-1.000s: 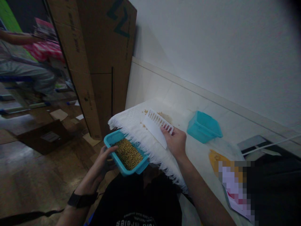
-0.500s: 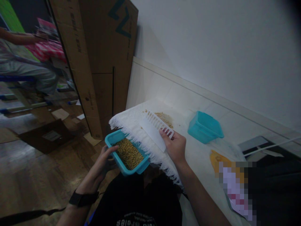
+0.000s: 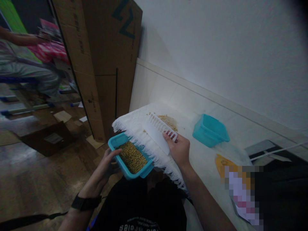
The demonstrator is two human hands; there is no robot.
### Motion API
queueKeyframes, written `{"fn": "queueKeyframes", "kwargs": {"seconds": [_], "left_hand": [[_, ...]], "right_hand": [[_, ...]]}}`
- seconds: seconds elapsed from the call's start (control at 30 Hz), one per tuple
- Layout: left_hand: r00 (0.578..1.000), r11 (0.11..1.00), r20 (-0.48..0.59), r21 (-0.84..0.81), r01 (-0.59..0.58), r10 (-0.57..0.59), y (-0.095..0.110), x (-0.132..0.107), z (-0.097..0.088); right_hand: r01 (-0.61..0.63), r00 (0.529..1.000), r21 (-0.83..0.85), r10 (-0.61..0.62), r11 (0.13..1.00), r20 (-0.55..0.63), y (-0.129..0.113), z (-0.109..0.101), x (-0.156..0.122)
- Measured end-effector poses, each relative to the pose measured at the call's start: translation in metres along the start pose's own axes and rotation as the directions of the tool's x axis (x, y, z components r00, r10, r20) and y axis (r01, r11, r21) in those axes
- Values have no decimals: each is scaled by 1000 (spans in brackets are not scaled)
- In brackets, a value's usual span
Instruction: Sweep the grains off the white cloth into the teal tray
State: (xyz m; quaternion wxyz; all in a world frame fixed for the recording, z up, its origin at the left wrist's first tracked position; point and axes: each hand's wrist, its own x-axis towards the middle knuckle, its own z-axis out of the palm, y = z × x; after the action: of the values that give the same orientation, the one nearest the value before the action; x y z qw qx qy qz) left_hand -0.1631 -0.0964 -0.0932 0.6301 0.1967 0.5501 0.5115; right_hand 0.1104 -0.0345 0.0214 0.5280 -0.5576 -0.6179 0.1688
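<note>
My left hand point(image 3: 110, 162) grips the near-left rim of a blue plastic container point(image 3: 128, 173), thumb over the edge. Small round yellowish beans point(image 3: 133, 157) fill its bottom. The container sits just off the table's front edge, under the fringe of a white cloth point(image 3: 130, 120). In my right hand point(image 3: 179, 149) is a white plastic scraper point(image 3: 157, 136) with a slotted, grille-like handle side, its smooth blade resting on or just over the cloth. Behind the scraper lies a scatter of tan crumbs or beans point(image 3: 168, 121); which of these I cannot tell.
A second blue container point(image 3: 210, 131) stands on the white table to the right. Beyond it are a yellow packet point(image 3: 221, 162) and dark items. A tall cardboard box point(image 3: 113, 48) rises at the back left. Another person's arm point(image 3: 19, 38) shows at far left.
Both hands, the container and the scraper hold nearly the same places. The whole view has shifted very slightly.
</note>
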Motion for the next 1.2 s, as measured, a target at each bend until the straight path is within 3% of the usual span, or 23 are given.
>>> {"fn": "queueKeyframes", "kwargs": {"seconds": [0.2, 0.47, 1.2], "left_hand": [[1000, 1000, -3, 2, 4, -4, 1, 0, 1], [1000, 1000, 0, 8, 0, 0, 1, -1, 1], [1000, 1000, -26, -6, 1, -1, 2, 2, -3]], "right_hand": [[7, 999, 13, -7, 1000, 31, -3, 5, -1], [9, 990, -52, -16, 999, -139, 4, 12, 11], [29, 998, -143, -38, 989, -54, 4, 33, 20]]}}
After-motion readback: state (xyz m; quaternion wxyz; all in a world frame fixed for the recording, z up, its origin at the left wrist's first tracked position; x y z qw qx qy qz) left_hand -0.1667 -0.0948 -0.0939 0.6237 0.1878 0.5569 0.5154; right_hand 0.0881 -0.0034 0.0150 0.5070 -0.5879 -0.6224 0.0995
